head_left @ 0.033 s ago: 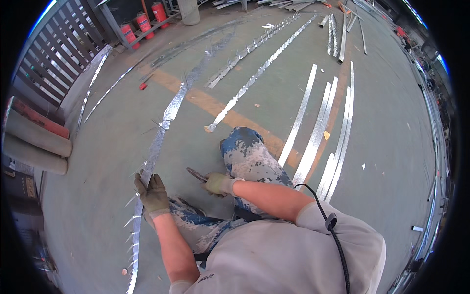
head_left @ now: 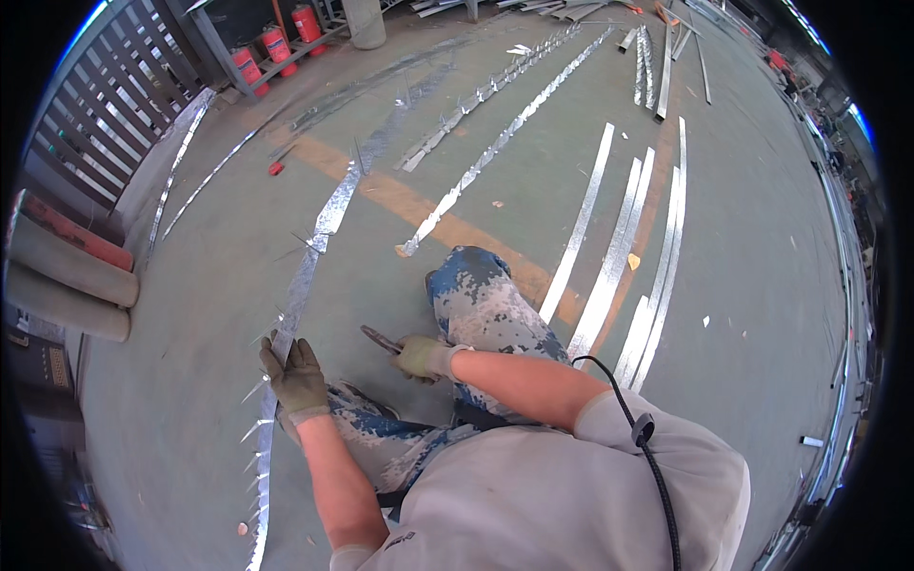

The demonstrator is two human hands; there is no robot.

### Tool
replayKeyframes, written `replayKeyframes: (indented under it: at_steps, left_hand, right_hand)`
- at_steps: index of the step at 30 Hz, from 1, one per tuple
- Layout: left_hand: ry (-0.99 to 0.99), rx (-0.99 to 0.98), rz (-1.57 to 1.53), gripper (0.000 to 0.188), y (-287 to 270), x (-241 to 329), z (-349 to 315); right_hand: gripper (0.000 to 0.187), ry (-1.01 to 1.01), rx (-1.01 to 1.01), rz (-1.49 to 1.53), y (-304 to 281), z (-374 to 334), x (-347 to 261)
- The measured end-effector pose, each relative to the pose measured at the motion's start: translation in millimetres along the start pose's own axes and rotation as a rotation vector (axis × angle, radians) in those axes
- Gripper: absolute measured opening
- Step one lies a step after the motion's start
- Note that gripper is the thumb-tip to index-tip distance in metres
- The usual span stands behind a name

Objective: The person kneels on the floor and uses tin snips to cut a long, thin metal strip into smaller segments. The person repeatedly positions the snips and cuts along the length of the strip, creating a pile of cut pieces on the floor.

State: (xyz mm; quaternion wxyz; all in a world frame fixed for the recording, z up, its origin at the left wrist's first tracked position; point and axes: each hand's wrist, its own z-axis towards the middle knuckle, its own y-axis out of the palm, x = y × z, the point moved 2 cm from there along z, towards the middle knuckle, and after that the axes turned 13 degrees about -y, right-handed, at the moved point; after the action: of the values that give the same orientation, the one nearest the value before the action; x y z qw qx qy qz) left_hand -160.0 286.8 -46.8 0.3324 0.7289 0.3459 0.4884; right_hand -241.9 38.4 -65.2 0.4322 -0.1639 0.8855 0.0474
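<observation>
A long shiny sheet-metal strip (head_left: 303,281) runs along the floor on my left, with thin pointed spikes bent out along its edge. My left hand (head_left: 298,381), in an olive work glove, is closed around this strip, thumb and fingers on either side of it. Nearer to me, the strip's lower stretch (head_left: 263,476) carries a row of sharp teeth. In front of my bent knee, my gloved right hand (head_left: 421,359) grips dark metal pliers (head_left: 381,339). Their narrow jaws point left toward the strip without touching it; the handles are hidden in the glove.
More spiked strips (head_left: 505,152) lie ahead on the green floor. Flat bright strips (head_left: 609,271) lie to the right of my knee. Red fire extinguishers (head_left: 276,44) stand on a rack at the back left, near a slatted fence (head_left: 105,114) and thick grey rolls (head_left: 76,285).
</observation>
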Motion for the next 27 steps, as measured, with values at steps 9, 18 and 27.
replayKeyframes:
  at_steps: [9,18,27]
  left_hand:
    - [-0.019,-0.018,0.001,0.036,-6,2,1]
    - [-0.018,-0.056,0.004,0.034,-10,5,2]
    - [-0.029,-0.06,-0.001,0.034,-11,5,2]
  right_hand:
    - [0.025,-0.029,0.027,0.077,1,-4,-4]
    - [0.028,-0.041,0.043,0.127,3,2,1]
    - [0.022,-0.006,-0.01,0.079,2,0,-2]
